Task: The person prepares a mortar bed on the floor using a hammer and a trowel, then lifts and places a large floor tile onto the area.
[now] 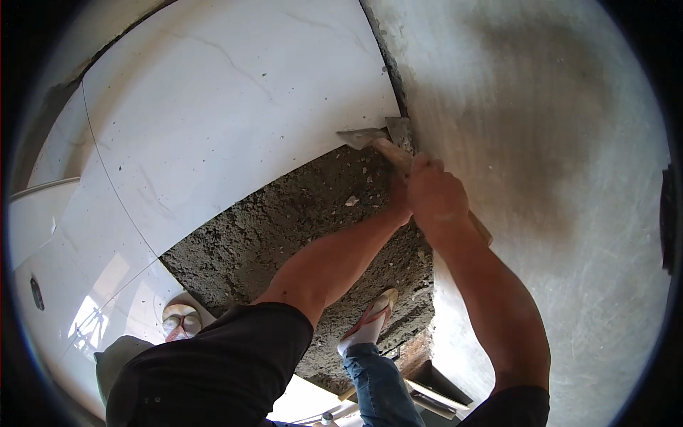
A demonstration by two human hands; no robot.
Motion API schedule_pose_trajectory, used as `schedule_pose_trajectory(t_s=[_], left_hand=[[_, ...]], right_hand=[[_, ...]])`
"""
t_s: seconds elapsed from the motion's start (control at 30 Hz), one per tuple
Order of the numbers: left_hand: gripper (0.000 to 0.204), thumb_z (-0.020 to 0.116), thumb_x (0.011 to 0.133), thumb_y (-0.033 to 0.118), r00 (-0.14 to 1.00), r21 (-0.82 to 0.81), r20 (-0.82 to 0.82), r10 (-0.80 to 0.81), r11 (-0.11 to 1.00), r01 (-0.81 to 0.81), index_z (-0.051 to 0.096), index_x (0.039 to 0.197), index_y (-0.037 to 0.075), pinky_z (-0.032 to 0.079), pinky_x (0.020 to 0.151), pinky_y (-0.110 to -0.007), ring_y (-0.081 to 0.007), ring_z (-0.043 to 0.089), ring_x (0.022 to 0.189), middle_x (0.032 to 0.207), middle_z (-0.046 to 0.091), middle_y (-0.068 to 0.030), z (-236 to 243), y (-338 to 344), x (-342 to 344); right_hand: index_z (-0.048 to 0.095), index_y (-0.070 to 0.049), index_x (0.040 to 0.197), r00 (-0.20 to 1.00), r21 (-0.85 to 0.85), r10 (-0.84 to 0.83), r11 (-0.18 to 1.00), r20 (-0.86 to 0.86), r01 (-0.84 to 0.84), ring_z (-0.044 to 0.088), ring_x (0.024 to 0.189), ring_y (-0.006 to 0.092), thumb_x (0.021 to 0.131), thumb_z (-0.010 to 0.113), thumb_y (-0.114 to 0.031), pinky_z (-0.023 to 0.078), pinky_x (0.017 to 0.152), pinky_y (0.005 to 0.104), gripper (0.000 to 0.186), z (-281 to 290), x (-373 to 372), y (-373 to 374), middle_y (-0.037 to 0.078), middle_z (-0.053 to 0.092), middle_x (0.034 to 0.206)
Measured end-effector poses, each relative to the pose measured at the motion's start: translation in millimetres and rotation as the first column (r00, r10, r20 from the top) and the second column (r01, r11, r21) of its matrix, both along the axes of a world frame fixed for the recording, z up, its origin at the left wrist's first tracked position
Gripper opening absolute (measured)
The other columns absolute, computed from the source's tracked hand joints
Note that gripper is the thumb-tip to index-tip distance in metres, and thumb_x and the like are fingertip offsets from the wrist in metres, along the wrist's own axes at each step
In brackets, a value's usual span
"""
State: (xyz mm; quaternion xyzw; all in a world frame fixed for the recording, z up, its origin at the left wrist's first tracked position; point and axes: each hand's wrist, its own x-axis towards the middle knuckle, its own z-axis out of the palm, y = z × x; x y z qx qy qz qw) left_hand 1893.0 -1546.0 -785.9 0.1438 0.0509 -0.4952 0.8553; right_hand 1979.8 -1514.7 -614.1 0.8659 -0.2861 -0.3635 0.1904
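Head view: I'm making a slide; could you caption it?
Right hand gripping a wooden-handled tool, left hand close by, at the edge of a white tile beside rough mortar.

Floor tiles [206,135]: glossy white, faintly veined, sprinkled with dark specks [264,75].
Mortar bed [235,245]: rough, grey-brown, alongside the tile edge, scattered with pale chips [351,201].
Dark oval piece [37,292]: on tile, far left; kind unclear.
Sandals [386,302]: one on mortar, another apparently on tile.

Interior under construction. Glossy white floor tiles [228,107] cover the upper left of the frame; rough grey mortar bed [249,224] lies exposed at centre; bare, patchy grey wall [569,213] stands at right.
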Motion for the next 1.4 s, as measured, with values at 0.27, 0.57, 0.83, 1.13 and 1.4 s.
schedule_pose_trajectory(t_s=[0.27,0.57,0.83,1.13,1.4], left_hand=[[0.023,0.053,0.091,0.020,0.985,0.052,0.167,0.038,0.998,-0.047,0.046,0.110,0.010,0.045,0.082,-0.036,-0.0176,0.053,0.096,0.103,0.052,-0.0052,11,9,8],[0.029,0.050,0.093,0.027,0.976,0.141,0.209,0.063,0.986,-0.094,0.046,0.113,0.005,0.045,0.077,-0.037,-0.0171,0.052,0.090,0.099,0.052,-0.0078,-28,-16,-15],[0.035,0.054,0.091,0.030,0.999,0.161,-0.026,-0.018,0.987,0.022,0.047,0.116,0.006,0.045,0.079,-0.038,-0.0179,0.052,0.096,0.104,0.053,-0.0090,2,1,2],[0.036,0.061,0.088,0.026,0.999,0.094,-0.017,0.051,0.994,-0.049,0.046,0.116,0.007,0.045,0.077,-0.037,-0.0155,0.050,0.097,0.110,0.050,-0.0064,22,16,1],[0.037,0.049,0.095,0.031,0.927,0.406,0.284,-0.247,0.906,0.117,0.037,0.124,0.011,0.043,0.077,-0.039,-0.0173,0.047,0.087,0.096,0.045,-0.0023,-17,-6,-7]], right_hand=[[0.044,0.000,0.109,0.988,0.082,0.152,0.985,0.029,-0.154,0.066,0.082,0.0301,0.087,0.052,-0.015,0.056,0.064,0.0355,0.028,16,0,3,0.019,0.058,0.093],[0.043,-0.001,0.105,0.987,0.086,0.150,0.984,0.064,-0.156,0.066,0.077,0.0314,0.086,0.053,-0.011,0.056,0.064,0.0372,0.024,20,3,25,0.018,0.058,0.093],[0.043,-0.002,0.103,0.986,0.074,0.118,0.989,0.119,-0.127,0.066,0.076,0.0313,0.085,0.054,-0.011,0.056,0.062,0.0369,0.023,15,-11,29,0.018,0.059,0.087],[0.042,-0.002,0.099,0.991,-0.006,0.118,0.993,0.069,-0.117,0.066,0.073,0.0309,0.085,0.053,-0.011,0.056,0.061,0.0370,0.020,10,-20,16,0.018,0.058,0.088],[0.042,-0.001,0.103,0.993,0.040,0.054,0.997,0.102,-0.059,0.064,0.076,0.0340,0.084,0.055,-0.012,0.055,0.057,0.0394,0.025,15,-27,3,0.020,0.056,0.089]])
